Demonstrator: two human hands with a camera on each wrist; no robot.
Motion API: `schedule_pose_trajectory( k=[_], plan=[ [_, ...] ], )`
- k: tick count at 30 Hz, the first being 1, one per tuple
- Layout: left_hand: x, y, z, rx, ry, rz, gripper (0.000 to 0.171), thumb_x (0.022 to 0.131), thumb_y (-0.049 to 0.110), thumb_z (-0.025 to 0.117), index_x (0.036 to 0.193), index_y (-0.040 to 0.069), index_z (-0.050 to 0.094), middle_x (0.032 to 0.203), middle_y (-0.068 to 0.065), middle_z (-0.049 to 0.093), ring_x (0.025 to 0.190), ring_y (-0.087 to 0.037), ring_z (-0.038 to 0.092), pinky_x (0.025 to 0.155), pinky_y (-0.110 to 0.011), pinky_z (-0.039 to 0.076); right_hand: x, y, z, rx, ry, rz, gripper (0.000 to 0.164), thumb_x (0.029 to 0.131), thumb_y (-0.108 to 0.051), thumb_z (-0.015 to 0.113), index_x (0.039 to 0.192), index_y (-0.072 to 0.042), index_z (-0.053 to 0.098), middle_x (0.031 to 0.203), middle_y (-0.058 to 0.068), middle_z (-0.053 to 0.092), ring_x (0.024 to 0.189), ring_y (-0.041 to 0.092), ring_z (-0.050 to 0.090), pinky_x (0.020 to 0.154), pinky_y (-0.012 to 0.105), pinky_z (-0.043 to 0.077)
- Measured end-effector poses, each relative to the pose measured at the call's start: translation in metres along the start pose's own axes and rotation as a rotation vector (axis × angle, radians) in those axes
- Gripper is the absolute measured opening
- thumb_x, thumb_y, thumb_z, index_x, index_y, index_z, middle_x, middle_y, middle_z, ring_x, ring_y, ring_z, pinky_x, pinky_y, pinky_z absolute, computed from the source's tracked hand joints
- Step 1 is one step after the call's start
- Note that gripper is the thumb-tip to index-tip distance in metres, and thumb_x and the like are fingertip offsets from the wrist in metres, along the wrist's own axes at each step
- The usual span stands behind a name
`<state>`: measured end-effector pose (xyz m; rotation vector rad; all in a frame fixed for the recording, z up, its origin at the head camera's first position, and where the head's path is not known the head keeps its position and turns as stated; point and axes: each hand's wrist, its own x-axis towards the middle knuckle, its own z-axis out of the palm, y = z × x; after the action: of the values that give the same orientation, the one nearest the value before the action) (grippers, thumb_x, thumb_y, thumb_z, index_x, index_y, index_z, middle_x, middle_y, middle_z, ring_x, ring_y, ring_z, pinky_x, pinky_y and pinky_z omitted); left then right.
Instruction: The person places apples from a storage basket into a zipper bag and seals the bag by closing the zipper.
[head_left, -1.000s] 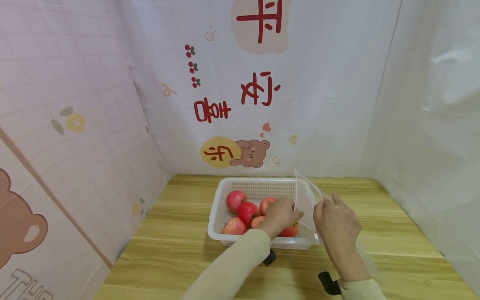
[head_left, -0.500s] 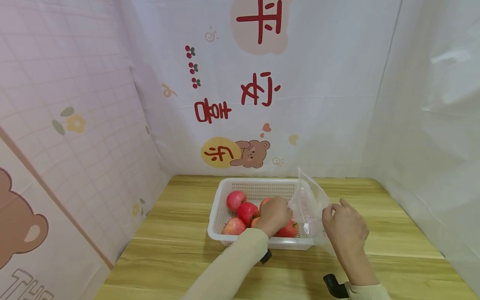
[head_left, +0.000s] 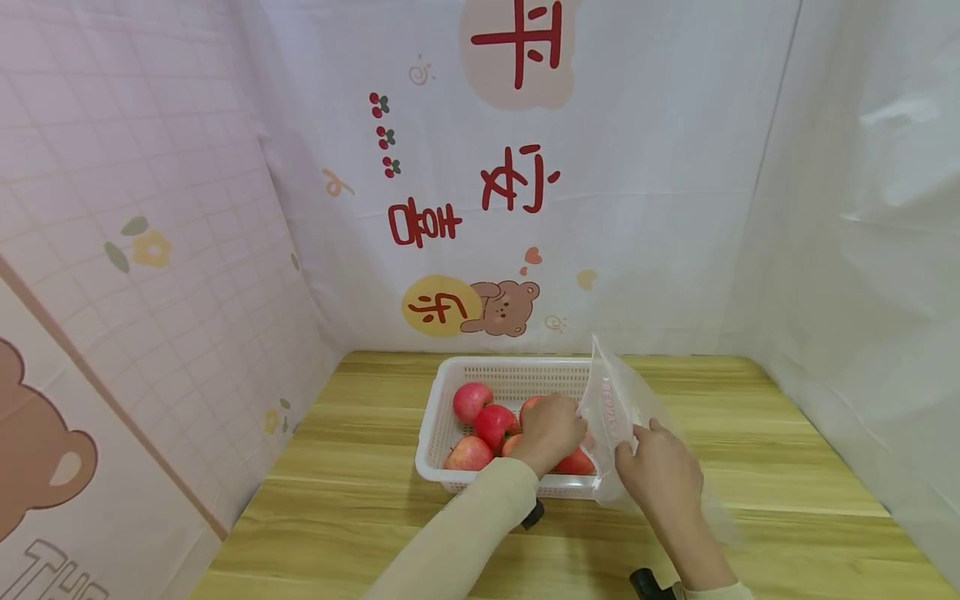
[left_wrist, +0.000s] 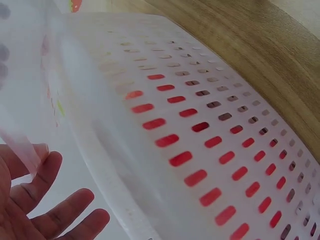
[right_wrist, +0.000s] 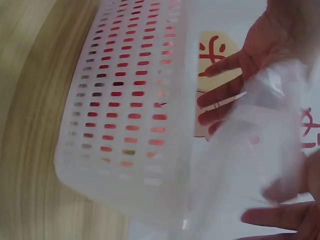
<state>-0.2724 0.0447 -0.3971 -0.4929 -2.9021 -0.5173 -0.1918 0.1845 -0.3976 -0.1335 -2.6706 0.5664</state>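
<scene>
A clear plastic bag point(head_left: 611, 408) with faint pink print is held up over the right end of a white perforated basket point(head_left: 426, 442). Red apples point(head_left: 496, 427), several of them, lie in that basket. My left hand point(head_left: 553, 432) reaches over the apples and pinches the bag's left edge; thumb and index finger meet on the film in the left wrist view, the other fingers loose. On the other side, my right hand point(head_left: 663, 475) holds the bag with thumb and forefinger. Motion blur in the right wrist view softens that grip, and the left hand covers part of the apples.
The basket stands on a wood-grain tabletop point(head_left: 337, 500). Behind it hangs a white printed backdrop point(head_left: 637, 167) with red characters and a bear. Fabric walls point(head_left: 862, 317) enclose the table at both sides. Black wrist mounts point(head_left: 648, 583) show below the hands.
My right hand first shifted slightly right, then came back left and nearer, bringing the bag's side with it. My left hand drew slightly left and now stays at the bag's edge.
</scene>
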Motion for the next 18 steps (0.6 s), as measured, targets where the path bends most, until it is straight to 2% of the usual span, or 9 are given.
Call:
schedule_pose_trajectory(
  k=[3, 7, 14, 18],
  plan=[
    [-0.0006, -0.0023, 0.0008, -0.001, 0.002, 0.008, 0.026, 0.087, 0.022, 0.065, 0.062, 0.019, 0.058, 0.062, 0.006, 0.057, 0.067, -0.015, 0.061, 0.062, -0.032, 0.045, 0.0003, 0.0008, -0.0002, 0.022, 0.133, 0.011, 0.038, 0.089, -0.010, 0.046, 0.111, 0.009, 0.070, 0.123, 0.034, 0.059, 0.103, 0.055, 0.059, 0.065, 0.069, 0.049],
    [-0.0006, -0.0050, 0.0009, -0.005, -0.020, -0.003, 0.028, 0.088, 0.021, 0.065, 0.061, 0.019, 0.056, 0.061, 0.007, 0.055, 0.069, -0.015, 0.061, 0.066, -0.032, 0.046, 0.0040, 0.0032, -0.0057, 0.071, 0.290, 0.038, 0.037, 0.092, -0.009, 0.042, 0.110, 0.008, 0.070, 0.124, 0.031, 0.060, 0.099, 0.056, 0.061, 0.059, 0.072, 0.046],
    [-0.0003, -0.0067, -0.0011, -0.082, -0.086, -0.017, 0.032, 0.091, 0.029, 0.067, 0.063, 0.019, 0.056, 0.060, 0.007, 0.052, 0.064, -0.012, 0.052, 0.062, -0.031, 0.042, 0.0065, 0.0019, -0.0065, 0.078, 0.382, 0.012, 0.034, 0.092, -0.012, 0.046, 0.101, 0.008, 0.073, 0.119, 0.029, 0.063, 0.091, 0.057, 0.062, 0.058, 0.070, 0.045],
    [-0.0016, -0.0073, -0.0019, -0.142, -0.089, 0.005, 0.031, 0.092, 0.037, 0.066, 0.068, 0.018, 0.062, 0.062, 0.008, 0.055, 0.065, -0.010, 0.051, 0.062, -0.030, 0.040, 0.0071, 0.0007, -0.0024, 0.081, 0.401, 0.021, 0.034, 0.091, -0.012, 0.048, 0.100, 0.010, 0.073, 0.119, 0.029, 0.064, 0.088, 0.058, 0.062, 0.059, 0.070, 0.045]
  ],
)
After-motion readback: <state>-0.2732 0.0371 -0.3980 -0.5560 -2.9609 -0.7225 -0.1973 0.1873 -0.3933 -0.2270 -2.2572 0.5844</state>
